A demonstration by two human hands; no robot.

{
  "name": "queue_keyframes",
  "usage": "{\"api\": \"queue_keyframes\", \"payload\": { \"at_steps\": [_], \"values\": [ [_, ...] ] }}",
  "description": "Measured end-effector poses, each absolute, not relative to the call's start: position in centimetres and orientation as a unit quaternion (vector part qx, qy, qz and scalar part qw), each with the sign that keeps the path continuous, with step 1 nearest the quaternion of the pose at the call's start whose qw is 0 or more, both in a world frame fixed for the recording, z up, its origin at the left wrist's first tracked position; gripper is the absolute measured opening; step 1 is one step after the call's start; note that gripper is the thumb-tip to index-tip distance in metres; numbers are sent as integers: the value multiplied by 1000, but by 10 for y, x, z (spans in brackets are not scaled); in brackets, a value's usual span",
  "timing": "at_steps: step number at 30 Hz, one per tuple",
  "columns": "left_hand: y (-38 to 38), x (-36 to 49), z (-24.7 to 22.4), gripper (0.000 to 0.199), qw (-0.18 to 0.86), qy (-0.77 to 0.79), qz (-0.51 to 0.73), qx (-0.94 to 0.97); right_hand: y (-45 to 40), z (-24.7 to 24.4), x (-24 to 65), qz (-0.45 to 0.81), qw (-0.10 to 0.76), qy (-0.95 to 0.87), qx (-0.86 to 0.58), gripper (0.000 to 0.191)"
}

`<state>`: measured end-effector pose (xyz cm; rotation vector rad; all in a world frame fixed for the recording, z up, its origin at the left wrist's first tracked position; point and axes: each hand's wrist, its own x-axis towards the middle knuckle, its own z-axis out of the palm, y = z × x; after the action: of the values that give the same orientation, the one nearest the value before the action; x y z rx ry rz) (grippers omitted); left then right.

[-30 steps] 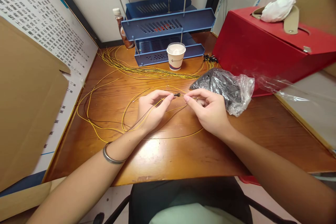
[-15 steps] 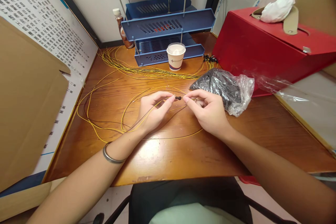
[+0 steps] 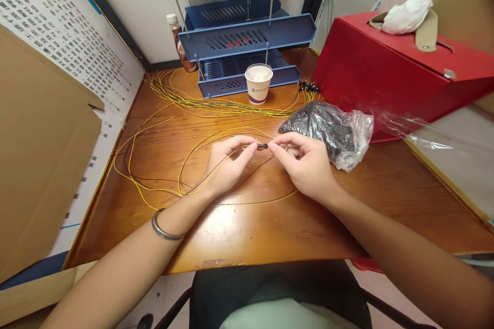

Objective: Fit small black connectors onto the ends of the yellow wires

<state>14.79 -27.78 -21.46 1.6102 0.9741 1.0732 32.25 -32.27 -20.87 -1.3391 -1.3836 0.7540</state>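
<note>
A small black connector (image 3: 262,146) is pinched between my two hands above the wooden table. My left hand (image 3: 231,159) grips its left end with thumb and forefinger, and yellow and dark wires (image 3: 210,174) trail from there over my wrist. On the other side, my right hand (image 3: 304,162) has thumb and forefinger closed at the connector's right end, where thin wire also runs under the palm. Loose yellow loops (image 3: 185,162) lie around my left hand. The fingertips hide the connector's ends.
Behind lies a long bundle of yellow and black wires (image 3: 231,107) with black ends (image 3: 310,86). A paper cup (image 3: 258,85) stands before a blue rack (image 3: 247,36), beside a bottle (image 3: 179,43). To the right are a plastic bag of black parts (image 3: 324,128) and a red box (image 3: 370,72).
Both hands stay in almost the same place. The black connector between the fingertips has turned or shifted very slightly.
</note>
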Motion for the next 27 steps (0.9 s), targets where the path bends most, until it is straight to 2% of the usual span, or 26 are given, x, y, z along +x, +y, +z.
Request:
{"api": "queue_keyframes", "payload": {
  "at_steps": [5, 15, 27],
  "values": [
    [-279, 151, -212, 30, 526, 378, 446, 618, -323, -208, 323, 312, 509, -576, -559, 16],
    [-280, 151, -209, 35, 553, 364, 443, 604, -323, -208, 322, 313, 509, -580, -553, 14],
    [-278, 149, -210, 30, 492, 394, 486, 606, -323, -211, 322, 288, 501, -585, -570, 16]
  ]
}}
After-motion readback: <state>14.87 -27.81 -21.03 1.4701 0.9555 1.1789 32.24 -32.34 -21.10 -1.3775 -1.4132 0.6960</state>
